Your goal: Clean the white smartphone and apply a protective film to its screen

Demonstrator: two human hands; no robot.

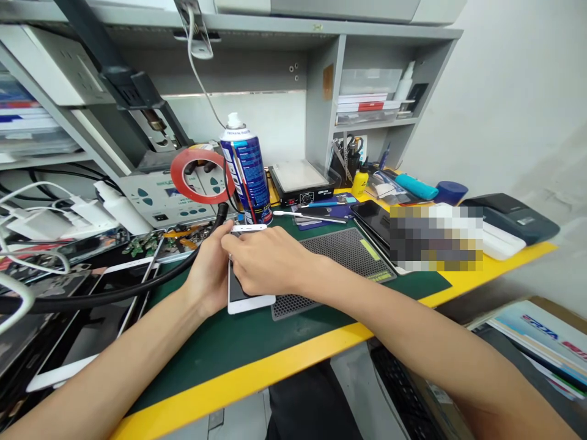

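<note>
A: State the position of the main item.

B: A white-framed phone point(237, 289), screen side up, is over the green mat point(316, 336). All clock directions are taken from it, with twelve towards the shelves.

A: Condition of the left hand point(208, 272)?

B: On the phone's nine o'clock side, closed narrowly around that edge, thumb near the upper corner. It holds the phone.

A: Right hand point(270, 260)?

B: Laid across the phone from the four o'clock side, fingers curled inward, knuckles above the dark screen. Its fingertips are hidden; whether it pinches anything, I cannot tell.

A: Nearest items?

B: At three o'clock, a grey perforated sheet point(342, 253) lies flat, partly covered in view by the right forearm. At twelve stands a blue spray can point(250, 174), upright, white cap on top. At eleven, a roll of red tape point(176, 172) stands on edge. At one, a black heating unit point(302, 194) with a pale top plate; in front of it, a white-tipped swab point(309, 217).

A: Farther out?

B: At two, a small yellow bottle point(360, 183). Between two and three, a dark phone point(373, 221). Towards nine, a black hose point(114, 299) crosses the bench.
</note>
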